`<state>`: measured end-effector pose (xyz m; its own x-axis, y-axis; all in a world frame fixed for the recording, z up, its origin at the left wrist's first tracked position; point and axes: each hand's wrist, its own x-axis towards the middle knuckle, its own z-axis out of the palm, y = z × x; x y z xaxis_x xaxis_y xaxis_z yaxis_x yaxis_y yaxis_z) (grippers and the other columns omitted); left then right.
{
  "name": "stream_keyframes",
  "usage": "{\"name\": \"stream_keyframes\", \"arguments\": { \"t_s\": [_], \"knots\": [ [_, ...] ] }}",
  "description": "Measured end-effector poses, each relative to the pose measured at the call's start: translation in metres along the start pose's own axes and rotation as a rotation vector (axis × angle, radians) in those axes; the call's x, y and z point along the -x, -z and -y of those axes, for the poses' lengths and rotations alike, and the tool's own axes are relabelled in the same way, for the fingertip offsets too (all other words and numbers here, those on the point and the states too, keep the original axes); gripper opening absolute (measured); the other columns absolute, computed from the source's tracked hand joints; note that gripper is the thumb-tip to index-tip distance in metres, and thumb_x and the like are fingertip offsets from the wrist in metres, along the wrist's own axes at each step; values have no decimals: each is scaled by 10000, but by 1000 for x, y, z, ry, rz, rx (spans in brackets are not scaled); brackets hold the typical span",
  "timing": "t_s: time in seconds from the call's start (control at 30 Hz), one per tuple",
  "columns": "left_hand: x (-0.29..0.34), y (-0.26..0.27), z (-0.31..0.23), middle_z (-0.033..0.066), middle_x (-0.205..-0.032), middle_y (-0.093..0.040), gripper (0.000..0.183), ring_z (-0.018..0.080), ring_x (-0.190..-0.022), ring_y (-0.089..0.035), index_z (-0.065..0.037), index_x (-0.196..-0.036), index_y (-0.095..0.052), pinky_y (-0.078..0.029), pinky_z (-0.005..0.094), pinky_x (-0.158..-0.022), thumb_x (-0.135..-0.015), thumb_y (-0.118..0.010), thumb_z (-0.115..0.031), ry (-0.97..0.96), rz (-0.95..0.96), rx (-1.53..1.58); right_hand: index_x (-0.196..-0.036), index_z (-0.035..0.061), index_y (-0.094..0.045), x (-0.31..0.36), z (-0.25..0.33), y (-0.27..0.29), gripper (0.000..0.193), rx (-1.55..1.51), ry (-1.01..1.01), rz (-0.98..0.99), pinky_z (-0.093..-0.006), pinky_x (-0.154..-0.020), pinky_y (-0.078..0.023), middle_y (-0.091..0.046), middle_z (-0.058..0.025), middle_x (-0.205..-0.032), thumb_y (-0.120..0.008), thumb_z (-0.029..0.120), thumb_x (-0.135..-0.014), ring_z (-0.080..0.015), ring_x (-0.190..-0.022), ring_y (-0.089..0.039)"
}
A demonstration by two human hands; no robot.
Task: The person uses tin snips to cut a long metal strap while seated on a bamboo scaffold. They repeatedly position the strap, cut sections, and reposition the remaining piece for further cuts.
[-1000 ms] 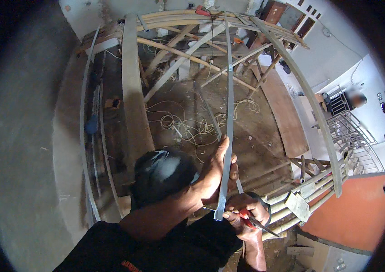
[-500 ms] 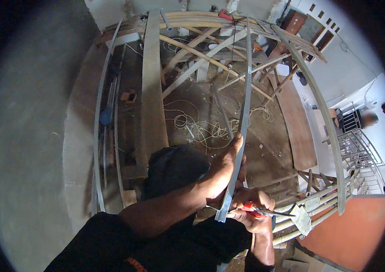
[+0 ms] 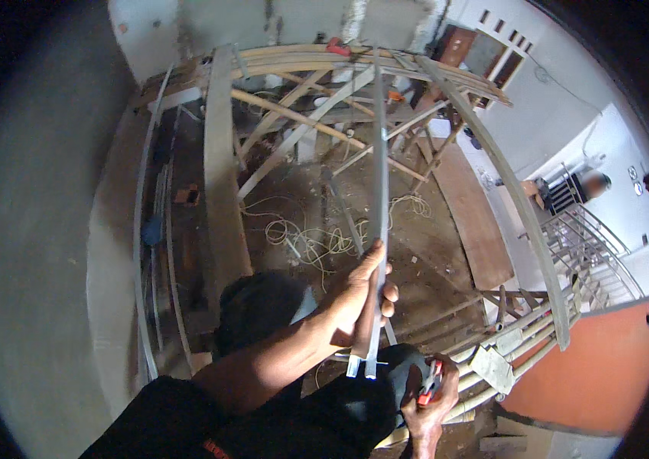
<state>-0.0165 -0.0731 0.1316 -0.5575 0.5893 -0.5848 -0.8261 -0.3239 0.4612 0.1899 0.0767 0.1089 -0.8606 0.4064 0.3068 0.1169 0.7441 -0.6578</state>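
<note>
My left hand (image 3: 362,294) grips a long grey metal channel strip (image 3: 378,191) near its lower end, and the strip runs up and away over the framework below. My right hand (image 3: 431,402) is low at the frame's bottom, closed round red-handled snips (image 3: 429,382) just right of the strip's cut end. A dark knee or trouser leg (image 3: 263,302) sits beneath my left forearm.
Below lies a dirt floor with loose pale wire coils (image 3: 317,237), wooden planks (image 3: 221,176) and crossed timber and metal framing (image 3: 317,115). A curved metal rail (image 3: 508,191) runs along the right. A person (image 3: 592,183) stands by a stair railing (image 3: 592,252) at far right.
The view has swung so the strip now points straighter up the frame. My right hand with the snips has dropped lower and further from the strip's end.
</note>
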Motion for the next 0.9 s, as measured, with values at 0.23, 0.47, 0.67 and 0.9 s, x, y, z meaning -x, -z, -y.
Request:
{"name": "stream_keyframes", "arguments": {
  "t_s": [0.23,0.47,0.67,0.9],
  "knots": [
    [-3,-62,-4,22,-794,-630,409,154,-648,-590,-158,-1086,-563,-482,317,-585,-1003,-621,-554,-130,116,78,-1255,34,-537,-18,-9,28,800,370,111,-170,-499,-880,-436,-578,-158,-1039,-818,136,-514,-374,-969,-532],
    [-10,-120,-8,97,-994,-690,308,245,-815,-679,-180,-1190,-536,-572,386,-663,-1023,-640,-416,-234,330,78,-1154,23,-558,-51,-10,64,483,306,93,-445,-415,-770,-462,-564,-124,-917,-746,35,-709,-304,-834,-564],
    [-23,-136,6,103,-1028,-693,299,277,-804,-714,-135,-1182,-548,-626,453,-657,-1008,-660,-350,-291,268,-111,-1101,39,-577,-66,1,89,340,-589,-269,-598,-284,-631,-489,-591,-35,-855,-823,127,-883,-152,-709,-600],
    [-27,-138,18,35,-854,-613,277,174,-667,-590,-99,-1004,-609,-542,362,-612,-981,-669,-368,-427,96,-190,-1026,0,-642,-117,37,136,366,-542,-10,-74,-316,-838,-554,-727,-63,-970,-911,65,-786,-166,-907,-690]
  ]
}}
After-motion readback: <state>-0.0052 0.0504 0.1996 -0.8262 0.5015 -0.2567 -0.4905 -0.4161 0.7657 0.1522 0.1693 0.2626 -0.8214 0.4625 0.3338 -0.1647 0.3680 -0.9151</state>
